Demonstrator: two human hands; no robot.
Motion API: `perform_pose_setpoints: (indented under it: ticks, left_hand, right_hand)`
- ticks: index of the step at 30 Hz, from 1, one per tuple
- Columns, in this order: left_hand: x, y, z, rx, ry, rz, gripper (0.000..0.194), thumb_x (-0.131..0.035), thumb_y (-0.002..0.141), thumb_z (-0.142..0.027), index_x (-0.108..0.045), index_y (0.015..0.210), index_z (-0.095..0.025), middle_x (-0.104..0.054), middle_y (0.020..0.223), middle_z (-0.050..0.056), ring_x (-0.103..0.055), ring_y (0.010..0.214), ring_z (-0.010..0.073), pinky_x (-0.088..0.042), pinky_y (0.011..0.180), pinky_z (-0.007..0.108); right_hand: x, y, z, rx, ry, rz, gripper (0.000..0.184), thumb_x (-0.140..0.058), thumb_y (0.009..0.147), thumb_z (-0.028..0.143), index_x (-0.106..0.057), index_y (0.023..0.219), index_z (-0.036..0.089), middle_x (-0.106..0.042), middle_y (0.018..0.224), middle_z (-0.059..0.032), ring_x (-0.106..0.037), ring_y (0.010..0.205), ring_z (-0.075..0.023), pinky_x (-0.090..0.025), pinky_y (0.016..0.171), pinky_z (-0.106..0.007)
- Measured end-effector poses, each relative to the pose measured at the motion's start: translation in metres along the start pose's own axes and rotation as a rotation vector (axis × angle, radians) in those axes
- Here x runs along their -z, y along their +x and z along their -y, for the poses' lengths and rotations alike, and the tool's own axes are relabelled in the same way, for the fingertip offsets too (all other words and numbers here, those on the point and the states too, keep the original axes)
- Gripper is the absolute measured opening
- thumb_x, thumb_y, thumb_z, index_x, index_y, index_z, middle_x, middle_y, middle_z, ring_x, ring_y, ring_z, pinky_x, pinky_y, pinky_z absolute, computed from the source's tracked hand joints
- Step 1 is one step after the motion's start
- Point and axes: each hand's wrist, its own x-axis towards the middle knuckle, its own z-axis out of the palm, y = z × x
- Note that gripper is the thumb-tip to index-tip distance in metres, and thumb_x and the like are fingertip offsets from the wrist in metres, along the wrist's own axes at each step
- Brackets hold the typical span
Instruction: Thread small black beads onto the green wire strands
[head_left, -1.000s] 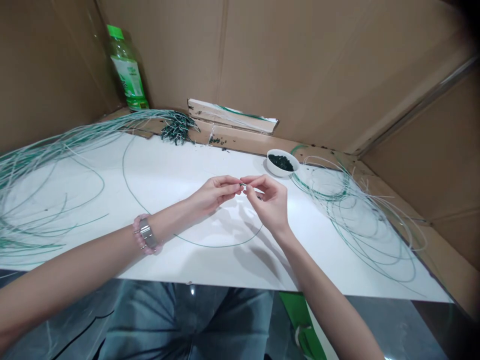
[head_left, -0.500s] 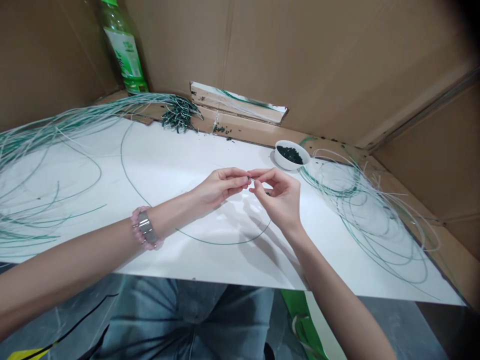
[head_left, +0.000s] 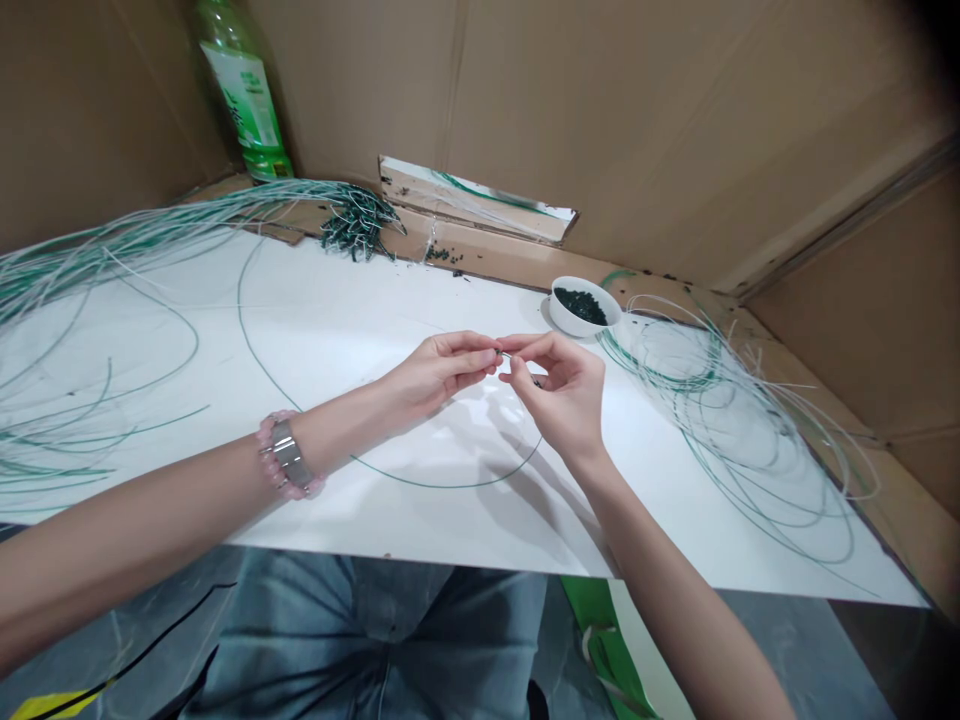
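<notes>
Thin green wire (head_left: pixel 450 486): one strand lies in a wide loop on the white bench (head_left: pixel 600 540), and it appears to rise from there to the spot where the two hands meet. The left hand (head_left: pixel 442 372) is closed in a pinch, thumb against fingertips, on the strand. The right hand (head_left: pixel 561 392) is closed in a pinch at the same spot, its thumb and forefinger meeting the left fingertips around a short silver tip (head_left: pixel 505 354). Its remaining fingers are loosely curled.

Status as laid out: a bunch of strands (head_left: pixel 358 226) at the back of the bench carries dark green pieces at its ends. A white bowl (head_left: pixel 583 305) holds a quantity of loose dark green pieces. Strands with no such pieces visible lie in a large sheaf (head_left: pixel 97 262) at left and a coil (head_left: pixel 720 420) at right.

Visibility: the fingers cover the tip's join with the strand, so the connection cannot be confirmed. A dark speck (head_left: pixel 537 383) beneath the right hand is too small to identify. The sheaf is cut off by the left edge of the view.
</notes>
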Motion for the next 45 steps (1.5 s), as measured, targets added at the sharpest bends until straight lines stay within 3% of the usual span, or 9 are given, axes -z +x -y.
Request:
perform_pose_setpoints:
  ticks: [17,32,40,45]
  left_hand:
    - [0.0015,0.0006,0.0013,-0.035,0.025,0.016,0.015,-0.079,0.058,-0.017,-0.069,0.069,-0.017,-0.069,0.076,-0.001,-0.061,0.075,0.0077,-0.045,0.077,0.022]
    - [-0.0003,-0.0013,0.0050,-0.019,-0.022,0.035,0.013,-0.077,0.063,-0.016,-0.071,0.075,-0.016,-0.069,0.073,-0.002,-0.061,0.072,0.0047,-0.043,0.071,0.016]
    - [-0.0013,-0.0039,0.0059,-0.123,0.072,0.027,0.010,-0.077,0.063,-0.018,-0.070,0.071,-0.018,-0.070,0.077,-0.001,-0.062,0.075,0.0088,-0.046,0.077,0.023]
    - [-0.0023,-0.0029,0.0071,-0.105,0.052,-0.004,0.013,-0.078,0.060,-0.018,-0.069,0.068,-0.017,-0.069,0.076,-0.001,-0.061,0.074,0.0085,-0.044,0.078,0.024]
  right_hand:
    - [-0.0016,-0.0013,0.0011,0.061,-0.083,-0.020,0.009,-0.059,0.074,0.014,-0.056,0.067,0.018,-0.069,0.087,-0.0044,-0.066,0.085,-0.0163,-0.055,0.057,-0.022]
    - [-0.0041,-0.0029,0.0006,0.093,-0.102,-0.047,0.010,-0.059,0.075,0.012,-0.056,0.068,0.018,-0.068,0.085,-0.0034,-0.066,0.082,-0.0151,-0.055,0.057,-0.023]
    - [-0.0045,-0.0043,0.0006,0.124,-0.155,-0.081,0.010,-0.059,0.074,0.012,-0.054,0.068,0.019,-0.068,0.084,-0.0025,-0.066,0.080,-0.0146,-0.052,0.053,-0.021]
    - [-0.0057,-0.0044,0.0020,0.126,-0.175,-0.067,0.009,-0.059,0.075,0.014,-0.055,0.068,0.019,-0.069,0.084,-0.0023,-0.065,0.080,-0.0142,-0.053,0.054,-0.021]
